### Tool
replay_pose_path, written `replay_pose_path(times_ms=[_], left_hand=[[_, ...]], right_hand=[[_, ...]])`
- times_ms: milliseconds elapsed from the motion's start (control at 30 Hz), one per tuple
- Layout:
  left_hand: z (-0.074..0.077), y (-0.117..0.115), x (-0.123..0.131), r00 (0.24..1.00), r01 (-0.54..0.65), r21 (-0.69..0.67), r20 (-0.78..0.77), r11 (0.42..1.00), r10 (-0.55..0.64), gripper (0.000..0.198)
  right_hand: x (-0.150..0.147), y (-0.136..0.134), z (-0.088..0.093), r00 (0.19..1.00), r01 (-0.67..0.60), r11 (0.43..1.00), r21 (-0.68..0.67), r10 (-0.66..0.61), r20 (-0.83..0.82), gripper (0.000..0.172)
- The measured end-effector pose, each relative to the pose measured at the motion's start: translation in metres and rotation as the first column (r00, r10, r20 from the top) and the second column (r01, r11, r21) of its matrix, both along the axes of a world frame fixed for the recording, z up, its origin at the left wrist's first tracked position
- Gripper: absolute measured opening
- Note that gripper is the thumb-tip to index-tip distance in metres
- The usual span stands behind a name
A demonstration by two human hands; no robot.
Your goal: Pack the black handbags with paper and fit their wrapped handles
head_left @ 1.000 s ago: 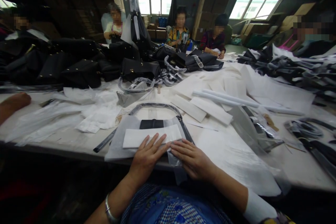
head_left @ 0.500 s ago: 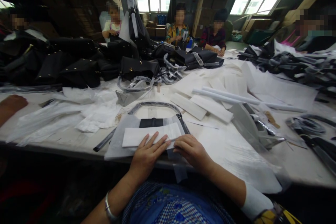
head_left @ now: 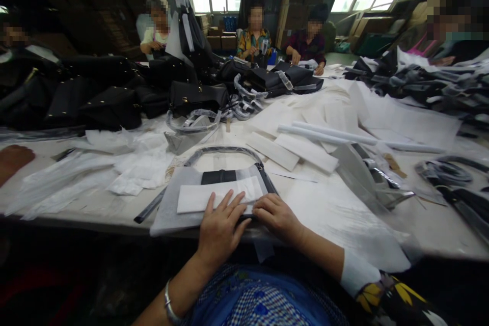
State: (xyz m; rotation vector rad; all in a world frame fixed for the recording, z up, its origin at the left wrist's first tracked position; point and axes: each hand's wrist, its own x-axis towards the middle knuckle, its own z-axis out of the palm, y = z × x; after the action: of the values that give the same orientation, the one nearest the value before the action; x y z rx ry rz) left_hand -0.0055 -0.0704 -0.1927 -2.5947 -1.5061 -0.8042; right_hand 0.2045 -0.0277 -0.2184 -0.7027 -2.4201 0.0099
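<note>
A black handbag (head_left: 219,177) lies flat at the table's front edge, partly covered by thin white foam sheet. Its wrapped handle (head_left: 225,150) arches away from me. On top rests a folded white foam strip (head_left: 196,198). My left hand (head_left: 221,221) presses flat on this strip with fingers spread. Beside it, my right hand (head_left: 277,216) has its fingers curled together at the bag's right front edge; what they pinch is hidden. A clear strip of film (head_left: 264,250) hangs below the table edge under my right hand. To the left lies a dark wrapped strap (head_left: 150,206).
Black bags (head_left: 110,104) pile up at the back left. White foam pieces (head_left: 307,153) and two white rods (head_left: 336,135) lie behind my right hand. Crumpled white wrapping (head_left: 137,170) is at left, near another person's hand (head_left: 15,160). Co-workers sit across the table.
My left hand has shifted slightly right, its thumb now spread toward the bag's front edge. My right hand stays at the edge, fingers still curled. The view has moved a little.
</note>
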Motion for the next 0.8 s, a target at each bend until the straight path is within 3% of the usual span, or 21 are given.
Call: replay_pose_path(times_ms=[100,200,333,467,600,700,800], left_hand=[[-0.013,0.003,0.006,0.999,0.01,0.122,0.051,0.992,-0.016,0.017],[-0.023,0.005,0.003,0.994,0.057,0.211,0.074,0.976,-0.074,0.021],[-0.028,0.006,0.0,0.993,0.09,0.276,0.051,0.957,-0.108,0.029],[-0.029,0.006,0.001,0.995,0.073,0.311,0.046,0.947,-0.092,0.032],[-0.027,0.005,0.001,0.996,0.069,0.303,0.032,0.95,-0.082,0.035],[-0.028,0.004,0.002,0.997,0.059,0.294,0.035,0.954,-0.072,0.036],[-0.028,0.004,0.002,0.996,0.057,0.302,0.045,0.952,-0.074,0.036]], right_hand=[[-0.001,-0.003,-0.003,1.0,0.023,1.0,0.009,-0.023,0.002,0.016],[0.001,-0.004,0.004,0.999,0.031,0.999,-0.013,-0.031,0.013,0.018],[0.002,0.005,0.037,0.998,-0.031,0.991,-0.13,0.039,0.058,0.02],[-0.017,0.043,0.058,0.998,0.0,0.989,-0.145,0.01,0.063,0.022],[-0.043,0.084,0.044,0.943,0.137,0.96,-0.243,-0.052,0.327,0.053],[-0.049,0.094,0.034,0.9,0.195,0.945,-0.261,-0.067,0.431,0.051],[-0.048,0.092,0.037,0.871,0.242,0.94,-0.241,-0.101,0.48,0.042]])
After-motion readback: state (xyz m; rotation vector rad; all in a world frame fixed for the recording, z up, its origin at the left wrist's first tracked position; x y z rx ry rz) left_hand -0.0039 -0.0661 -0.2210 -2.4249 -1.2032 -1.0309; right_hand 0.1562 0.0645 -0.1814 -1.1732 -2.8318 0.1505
